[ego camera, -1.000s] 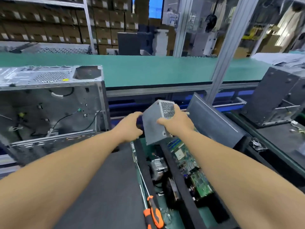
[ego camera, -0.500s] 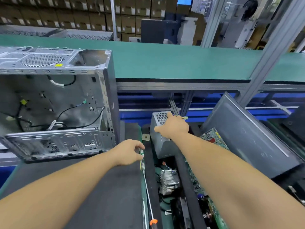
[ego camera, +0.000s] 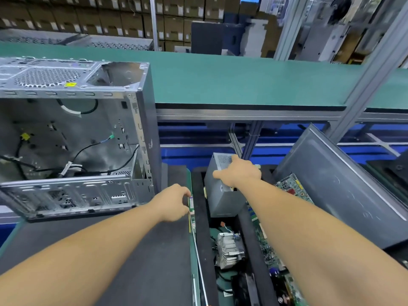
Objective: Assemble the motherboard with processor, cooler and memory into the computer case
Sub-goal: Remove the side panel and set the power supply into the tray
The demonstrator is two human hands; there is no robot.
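Left hand on the memory stick, right hand on the power supply box

The left hand (ego camera: 171, 203) pinched a memory stick (ego camera: 191, 205) that stood on edge at the right edge of the dark mat (ego camera: 132, 261), its long axis running toward the person; the fingers curled round its far end. The right hand (ego camera: 239, 171) lay over the top of the grey power supply box (ego camera: 220, 199), fingers bent over its upper edge, apparently gripping it. The motherboard (ego camera: 287, 186) lay tilted in the tray just right of that box, under the right forearm, so the right hand was nearer it. The open computer case (ego camera: 72, 133) stood at the mat's far left corner, well apart from the board
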